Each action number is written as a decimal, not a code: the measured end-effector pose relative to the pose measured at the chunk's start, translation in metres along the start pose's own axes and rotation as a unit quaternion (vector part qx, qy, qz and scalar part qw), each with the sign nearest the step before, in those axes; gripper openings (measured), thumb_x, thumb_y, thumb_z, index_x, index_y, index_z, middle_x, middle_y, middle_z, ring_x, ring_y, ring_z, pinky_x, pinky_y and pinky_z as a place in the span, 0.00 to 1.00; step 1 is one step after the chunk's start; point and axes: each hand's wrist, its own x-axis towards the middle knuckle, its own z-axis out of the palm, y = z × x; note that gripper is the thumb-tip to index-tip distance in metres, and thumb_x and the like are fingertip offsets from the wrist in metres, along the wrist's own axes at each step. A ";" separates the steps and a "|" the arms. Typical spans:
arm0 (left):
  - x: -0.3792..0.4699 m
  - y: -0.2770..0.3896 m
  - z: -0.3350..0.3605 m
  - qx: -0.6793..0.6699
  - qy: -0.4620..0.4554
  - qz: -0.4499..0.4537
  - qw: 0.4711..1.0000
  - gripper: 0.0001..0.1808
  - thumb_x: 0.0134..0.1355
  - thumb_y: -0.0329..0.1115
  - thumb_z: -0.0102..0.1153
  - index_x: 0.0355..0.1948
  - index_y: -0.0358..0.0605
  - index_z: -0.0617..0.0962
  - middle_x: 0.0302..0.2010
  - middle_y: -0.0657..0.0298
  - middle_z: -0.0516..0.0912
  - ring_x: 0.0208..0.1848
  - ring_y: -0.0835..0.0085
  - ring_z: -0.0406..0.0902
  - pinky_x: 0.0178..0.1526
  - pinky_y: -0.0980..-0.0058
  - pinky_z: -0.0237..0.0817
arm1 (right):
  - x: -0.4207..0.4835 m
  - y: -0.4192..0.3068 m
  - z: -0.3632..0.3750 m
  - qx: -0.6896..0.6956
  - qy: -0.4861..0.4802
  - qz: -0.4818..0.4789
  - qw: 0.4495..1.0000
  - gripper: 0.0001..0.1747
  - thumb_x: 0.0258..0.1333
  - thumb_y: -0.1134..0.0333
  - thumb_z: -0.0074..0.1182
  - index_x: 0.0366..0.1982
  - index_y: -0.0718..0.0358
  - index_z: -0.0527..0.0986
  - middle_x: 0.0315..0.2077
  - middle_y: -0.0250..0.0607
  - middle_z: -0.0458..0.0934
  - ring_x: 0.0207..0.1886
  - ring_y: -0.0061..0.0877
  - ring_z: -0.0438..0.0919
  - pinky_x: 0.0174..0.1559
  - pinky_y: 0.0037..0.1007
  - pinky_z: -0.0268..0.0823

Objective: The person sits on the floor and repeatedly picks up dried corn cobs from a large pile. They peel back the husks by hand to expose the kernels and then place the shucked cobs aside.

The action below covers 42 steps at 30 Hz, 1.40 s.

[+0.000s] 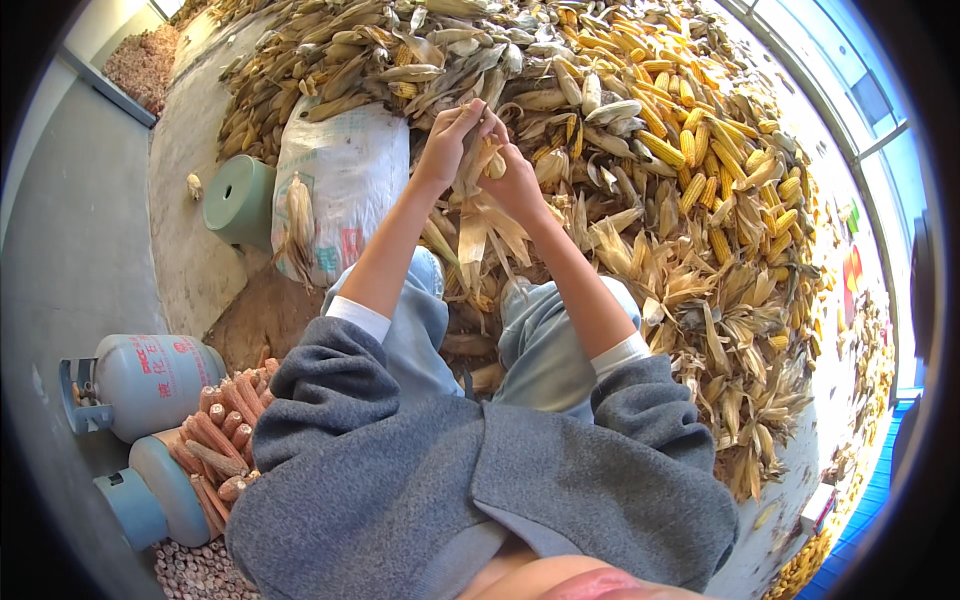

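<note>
My left hand [448, 146] and my right hand [516, 180] are close together above the pile, both gripping a corn ear in dry husk [469, 166]. Loosened husk leaves [474, 234] hang down below my hands, spread apart. Fingers hide most of the ear, so how much of it is bare cannot be seen. Beyond my hands lies a heap of unhusked corn ears [450, 52]. To the right, many husked yellow ears [697, 150] are piled up. Stripped husks [720, 337] lie in a mass at the right of my knees.
A stuffed white woven sack [349, 172] with one husked-over ear [298, 217] on it stands left of my hands, beside a green round stool [236, 199]. Two gas cylinders [154, 382] and a stack of bare cobs [225, 427] are at lower left. A window frame [874, 146] borders the right.
</note>
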 end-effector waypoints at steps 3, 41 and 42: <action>0.004 -0.004 -0.005 0.059 -0.021 0.023 0.998 0.18 0.63 0.45 0.44 0.25 0.41 0.70 0.33 0.57 0.78 0.36 0.76 0.71 0.42 0.79 0.62 | 0.002 -0.007 -0.003 0.010 -0.014 0.035 0.999 0.34 0.33 0.67 0.62 0.48 0.67 0.67 0.43 0.51 0.72 0.48 0.37 0.71 0.50 0.32 0.61; 0.003 -0.036 -0.020 0.146 0.048 -0.046 0.987 0.23 0.58 0.43 0.54 0.51 0.42 0.68 0.39 0.65 0.76 0.41 0.81 0.71 0.43 0.82 0.63 | 0.011 0.008 -0.011 0.469 -0.035 0.203 0.859 0.17 0.43 0.77 0.53 0.39 0.67 0.68 0.33 0.37 0.74 0.35 0.21 0.74 0.38 0.22 0.67; 0.002 -0.033 -0.021 0.142 0.043 -0.094 0.984 0.23 0.58 0.43 0.54 0.50 0.41 0.69 0.39 0.66 0.76 0.40 0.81 0.71 0.42 0.81 0.63 | 0.011 0.008 -0.014 0.463 -0.040 0.216 0.858 0.17 0.43 0.76 0.53 0.40 0.67 0.68 0.32 0.36 0.74 0.35 0.21 0.74 0.38 0.22 0.67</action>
